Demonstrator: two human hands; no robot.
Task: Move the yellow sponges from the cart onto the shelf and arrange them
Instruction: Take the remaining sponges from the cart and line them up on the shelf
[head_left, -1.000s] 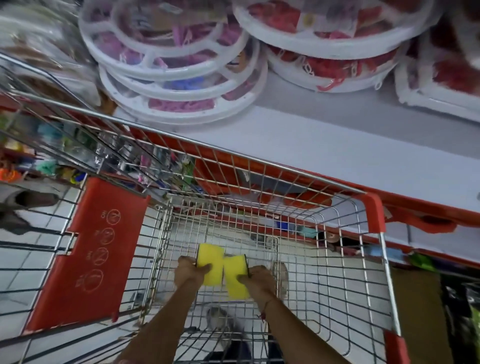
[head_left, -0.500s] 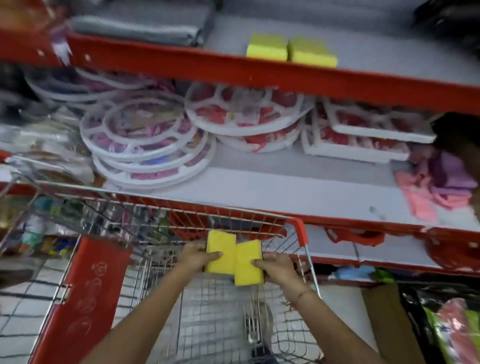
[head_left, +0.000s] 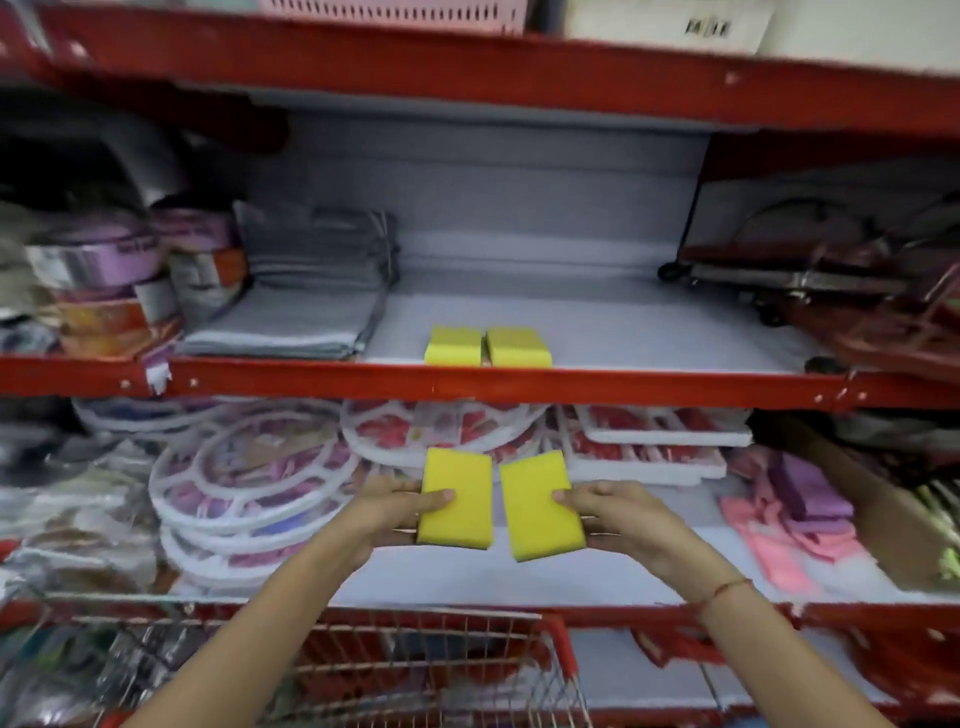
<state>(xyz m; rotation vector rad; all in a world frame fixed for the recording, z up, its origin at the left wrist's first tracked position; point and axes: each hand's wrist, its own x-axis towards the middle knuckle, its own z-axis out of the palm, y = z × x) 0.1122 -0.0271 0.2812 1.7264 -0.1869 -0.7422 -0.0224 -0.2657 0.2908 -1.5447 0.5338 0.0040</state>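
My left hand (head_left: 395, 512) grips one yellow sponge (head_left: 457, 496) by its left side, thumb across its face. My right hand (head_left: 610, 514) grips a second yellow sponge (head_left: 540, 512) by its right side. Both sponges are held side by side, a small gap apart, in front of the lower shelf and above the wire cart (head_left: 431, 670). On the grey middle shelf (head_left: 649, 338) two more yellow sponges (head_left: 453, 345) (head_left: 518, 347) lie next to each other at the front edge, directly above my hands.
Folded grey cloths (head_left: 306, 306) lie left of the shelved sponges; tins and packets (head_left: 109, 291) stand further left. A red wheeled trolley item (head_left: 831, 280) sits at the right. Round white trays (head_left: 249, 483) and pink cloths (head_left: 795, 525) fill the lower shelf. Red shelf rails (head_left: 519, 382) run across.
Both hands have lifted the two sponges out of the cart, up to the lower shelf's height, and drawn them slightly apart. My view has tilted up to the middle shelf.
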